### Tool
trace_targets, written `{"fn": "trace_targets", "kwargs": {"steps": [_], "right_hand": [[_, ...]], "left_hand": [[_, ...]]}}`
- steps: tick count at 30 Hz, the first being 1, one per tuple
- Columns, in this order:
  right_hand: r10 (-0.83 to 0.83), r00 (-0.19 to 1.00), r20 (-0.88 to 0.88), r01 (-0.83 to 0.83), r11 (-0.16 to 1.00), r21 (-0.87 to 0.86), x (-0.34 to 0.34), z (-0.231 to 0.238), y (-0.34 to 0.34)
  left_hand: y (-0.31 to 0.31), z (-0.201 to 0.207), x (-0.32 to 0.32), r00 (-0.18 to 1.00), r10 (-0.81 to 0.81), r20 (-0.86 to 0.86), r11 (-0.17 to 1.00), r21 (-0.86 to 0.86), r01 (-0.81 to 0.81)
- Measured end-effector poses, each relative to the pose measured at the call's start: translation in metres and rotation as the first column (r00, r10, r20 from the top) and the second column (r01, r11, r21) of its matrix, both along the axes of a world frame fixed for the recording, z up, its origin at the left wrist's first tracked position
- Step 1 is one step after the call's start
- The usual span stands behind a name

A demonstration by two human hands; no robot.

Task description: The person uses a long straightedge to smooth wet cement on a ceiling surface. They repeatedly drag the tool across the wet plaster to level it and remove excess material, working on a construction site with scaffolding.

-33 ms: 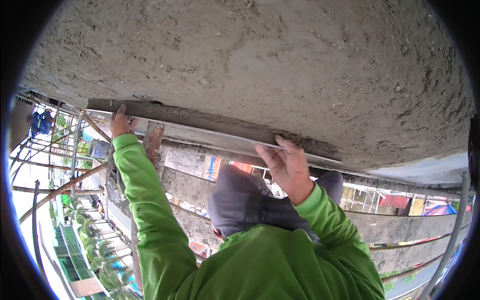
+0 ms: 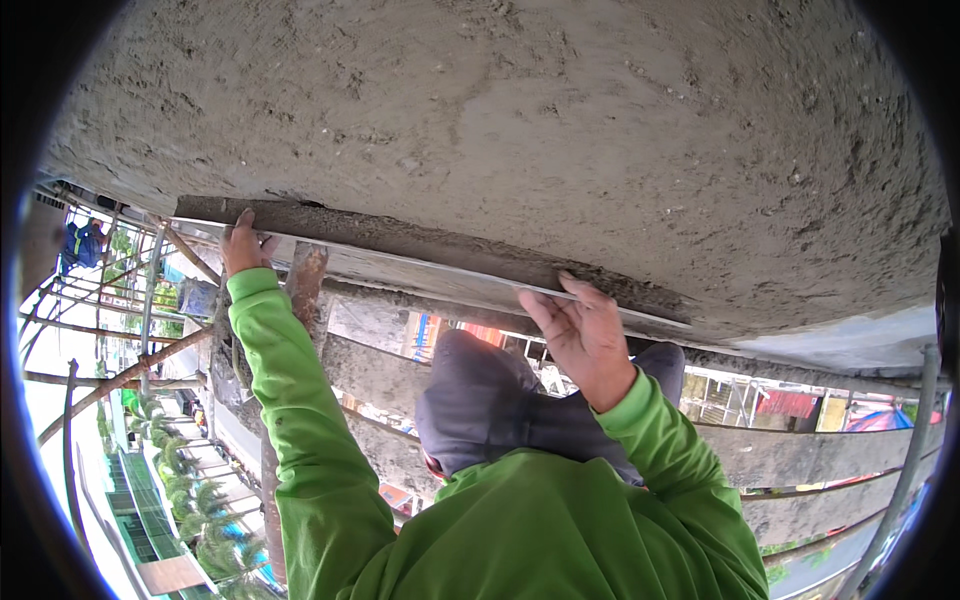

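Observation:
A long, thin straightedge with a pale edge lies along the lower part of a rough grey plastered wall. Its upper face looks coated in wet mortar. Near its left end, my left hand grips it, fingers bent over the edge. Toward the other end my right hand pinches the same edge between thumb and fingers, palm turned up. Behind the straightedge, darker, coarser mortar shows at the right.
Below me run grey scaffold planks with gaps between them. A rusty upright post stands beside my left forearm. Scaffold poles cross at the left, where a person in blue is farther off. A metal pole rises at the right.
My right hand and the straightedge have shifted very slightly to the right. My left hand stays almost where it was, and both hands keep their grip.

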State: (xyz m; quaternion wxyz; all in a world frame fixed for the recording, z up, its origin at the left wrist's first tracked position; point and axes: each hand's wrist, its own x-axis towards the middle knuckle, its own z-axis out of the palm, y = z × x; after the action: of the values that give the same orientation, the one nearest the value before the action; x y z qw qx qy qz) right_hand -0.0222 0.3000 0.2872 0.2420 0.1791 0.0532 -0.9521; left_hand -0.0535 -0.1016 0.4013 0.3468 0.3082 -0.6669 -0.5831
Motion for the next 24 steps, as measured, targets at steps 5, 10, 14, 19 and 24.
{"fn": "trace_targets", "kwargs": {"steps": [5,10,14,19,24], "right_hand": [[-0.01,0.998,-0.059,0.02,0.984,0.179,0.0,0.024,0.042],[-0.04,0.935,-0.353,0.19,0.896,0.401,0.007,0.058,0.105],[-0.082,0.976,-0.201,0.176,0.844,0.507,0.008,0.1,0.146],[0.013,0.891,-0.454,0.345,0.631,0.695,0.023,0.08,0.15],[-0.011,0.944,-0.331,0.209,0.796,0.568,0.031,-0.012,0.049]], "left_hand": [[0.051,-0.001,0.001,0.995,0.004,-0.105,0.999,0.053,0.002],[0.116,0.001,0.004,0.97,-0.076,-0.23,0.982,0.153,0.113],[0.175,0.008,0.009,0.958,-0.053,-0.281,0.984,0.151,0.099],[0.175,0.007,0.027,0.968,-0.179,-0.174,0.965,0.162,0.208],[0.07,0.011,0.03,0.998,-0.054,-0.045,0.992,0.112,0.059]]}}
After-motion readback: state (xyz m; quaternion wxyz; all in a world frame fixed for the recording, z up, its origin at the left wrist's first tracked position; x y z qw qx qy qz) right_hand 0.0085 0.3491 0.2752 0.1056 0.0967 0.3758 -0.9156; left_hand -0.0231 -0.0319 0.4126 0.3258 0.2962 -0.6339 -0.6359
